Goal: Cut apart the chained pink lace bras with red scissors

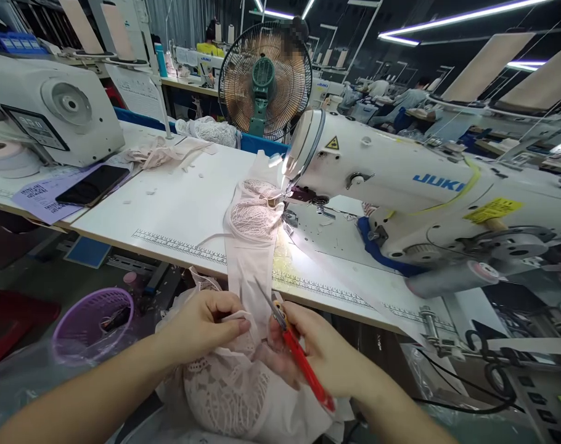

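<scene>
Centrally, the left hand (201,327) pinches a fold of the pink garment (250,265) between thumb and fingers. The right hand (322,354) is closed around the red-handled snips (299,354), whose blades point up and lie just beside the cloth strip. The garment runs from the needle area of the sewing machine (401,179), over the edge of the table (179,203), and down into the lap.

Risk, as judged: the blade tips lie near both the left fingertips and the sheer cloth, so a slip could nick either. A tug could drag the lace cup, which appears to lie at the presser foot.

Surroundings: a phone (93,185) on the table, a purple basket (93,320) below its edge, a fan (264,80) behind, and a second machine (53,111) at left. Lace bunched in the lap crowds the space under the snips.
</scene>
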`<move>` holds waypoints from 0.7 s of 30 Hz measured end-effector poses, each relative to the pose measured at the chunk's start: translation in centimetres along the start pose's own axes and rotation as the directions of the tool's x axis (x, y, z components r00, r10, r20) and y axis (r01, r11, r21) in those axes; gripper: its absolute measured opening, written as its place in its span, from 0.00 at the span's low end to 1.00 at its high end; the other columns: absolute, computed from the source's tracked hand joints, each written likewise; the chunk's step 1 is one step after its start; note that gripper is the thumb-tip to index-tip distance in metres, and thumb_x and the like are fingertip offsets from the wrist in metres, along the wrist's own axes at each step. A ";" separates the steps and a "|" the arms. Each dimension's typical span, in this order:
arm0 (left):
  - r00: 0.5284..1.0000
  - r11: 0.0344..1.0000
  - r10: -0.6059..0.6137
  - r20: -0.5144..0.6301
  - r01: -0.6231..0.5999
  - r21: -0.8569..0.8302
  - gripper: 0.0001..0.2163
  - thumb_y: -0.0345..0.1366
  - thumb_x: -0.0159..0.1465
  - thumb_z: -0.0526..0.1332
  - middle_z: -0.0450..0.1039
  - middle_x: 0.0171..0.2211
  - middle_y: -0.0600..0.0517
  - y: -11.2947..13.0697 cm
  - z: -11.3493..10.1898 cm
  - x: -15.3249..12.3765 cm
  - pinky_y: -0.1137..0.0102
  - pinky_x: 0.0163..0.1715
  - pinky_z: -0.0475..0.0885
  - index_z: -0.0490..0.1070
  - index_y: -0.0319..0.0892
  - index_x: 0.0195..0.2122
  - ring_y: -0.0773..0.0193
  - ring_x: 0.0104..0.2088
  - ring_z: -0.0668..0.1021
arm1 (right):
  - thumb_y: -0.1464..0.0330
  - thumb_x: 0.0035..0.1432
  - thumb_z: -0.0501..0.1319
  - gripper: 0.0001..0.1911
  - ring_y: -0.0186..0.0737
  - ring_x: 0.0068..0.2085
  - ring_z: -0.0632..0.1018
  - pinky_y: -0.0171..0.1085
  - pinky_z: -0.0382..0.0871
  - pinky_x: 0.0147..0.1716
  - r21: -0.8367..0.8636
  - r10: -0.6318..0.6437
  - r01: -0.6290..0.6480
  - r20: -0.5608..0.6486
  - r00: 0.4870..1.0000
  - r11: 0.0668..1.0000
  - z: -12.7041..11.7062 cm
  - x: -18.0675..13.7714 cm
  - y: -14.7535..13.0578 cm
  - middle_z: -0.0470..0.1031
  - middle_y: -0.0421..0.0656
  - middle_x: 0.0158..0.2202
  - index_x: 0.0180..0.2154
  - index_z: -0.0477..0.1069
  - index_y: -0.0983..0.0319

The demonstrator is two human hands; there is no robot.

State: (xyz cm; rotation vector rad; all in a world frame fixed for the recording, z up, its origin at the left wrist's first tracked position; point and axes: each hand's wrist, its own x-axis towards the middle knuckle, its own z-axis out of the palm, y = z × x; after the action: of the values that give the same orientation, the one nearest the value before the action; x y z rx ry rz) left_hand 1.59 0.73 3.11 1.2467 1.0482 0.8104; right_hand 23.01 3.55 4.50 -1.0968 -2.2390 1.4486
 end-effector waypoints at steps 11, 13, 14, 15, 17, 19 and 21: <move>0.996 0.964 -0.044 0.075 0.023 0.265 0.07 0.33 0.53 0.56 0.56 0.20 0.58 2.1 0.1 0.2 0.75 0.20 0.54 0.63 0.38 0.19 0.71 0.21 0.61 | 0.43 0.44 0.62 0.28 0.37 0.26 0.64 0.33 0.55 0.24 -0.621 0.087 -0.020 0.078 0.993 0.783 -2.8 -1.7 -1.2 0.65 0.40 0.26 0.25 0.57 0.60; 0.994 0.959 -0.058 0.093 0.030 0.281 0.05 0.30 0.52 0.55 0.58 0.19 0.57 2.2 0.1 0.1 0.75 0.20 0.55 0.66 0.37 0.20 0.71 0.21 0.62 | 0.42 0.43 0.62 0.29 0.37 0.25 0.64 0.33 0.54 0.24 -0.636 0.083 -0.017 0.074 0.994 0.772 -2.8 -1.7 -1.2 0.66 0.40 0.26 0.25 0.58 0.60; 0.993 0.958 -0.063 0.101 0.032 0.285 0.05 0.30 0.52 0.55 0.59 0.19 0.57 2.3 0.1 0.1 0.75 0.21 0.56 0.67 0.37 0.21 0.71 0.21 0.62 | 0.42 0.43 0.63 0.28 0.37 0.25 0.63 0.33 0.54 0.23 -0.642 0.081 -0.016 0.072 0.994 0.767 -2.8 -1.8 -1.2 0.66 0.39 0.25 0.25 0.59 0.60; 0.992 0.957 -0.068 0.107 0.035 0.287 0.05 0.29 0.52 0.54 0.60 0.19 0.57 2.3 0.1 0.1 0.75 0.21 0.56 0.68 0.36 0.22 0.70 0.21 0.63 | 0.43 0.43 0.63 0.28 0.36 0.24 0.63 0.33 0.53 0.23 -0.646 0.079 -0.014 0.073 0.994 0.763 -2.8 -1.8 -1.3 0.66 0.39 0.25 0.24 0.59 0.60; 0.990 0.956 -0.077 0.115 0.041 0.290 0.06 0.28 0.51 0.54 0.61 0.19 0.57 2.5 0.1 0.0 0.75 0.21 0.57 0.69 0.36 0.22 0.71 0.21 0.63 | 0.44 0.44 0.63 0.27 0.36 0.24 0.63 0.33 0.53 0.23 -0.650 0.080 -0.010 0.078 0.994 0.760 -2.9 -1.8 -1.6 0.65 0.39 0.24 0.25 0.60 0.60; 0.988 0.956 -0.093 0.127 0.053 0.288 0.06 0.27 0.51 0.55 0.61 0.19 0.57 2.7 0.1 0.1 0.76 0.21 0.57 0.70 0.36 0.22 0.71 0.21 0.63 | 0.44 0.45 0.62 0.27 0.35 0.24 0.63 0.32 0.52 0.22 -0.652 0.090 -0.014 0.082 0.993 0.758 -2.9 -1.9 -1.8 0.65 0.38 0.24 0.25 0.61 0.61; 0.985 0.957 -0.113 0.131 0.072 0.280 0.06 0.26 0.51 0.55 0.61 0.19 0.57 2.8 0.2 0.1 0.76 0.21 0.58 0.71 0.36 0.23 0.71 0.21 0.64 | 0.43 0.45 0.62 0.27 0.35 0.24 0.63 0.32 0.52 0.22 -0.649 0.102 -0.024 0.082 0.991 0.760 -3.0 -1.9 -1.9 0.65 0.38 0.24 0.25 0.61 0.61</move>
State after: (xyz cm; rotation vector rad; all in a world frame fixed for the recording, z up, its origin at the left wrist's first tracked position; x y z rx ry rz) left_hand 2.00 1.26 5.84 1.4555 1.1165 0.5040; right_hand 25.14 3.77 7.91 -1.3002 -2.9185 0.7454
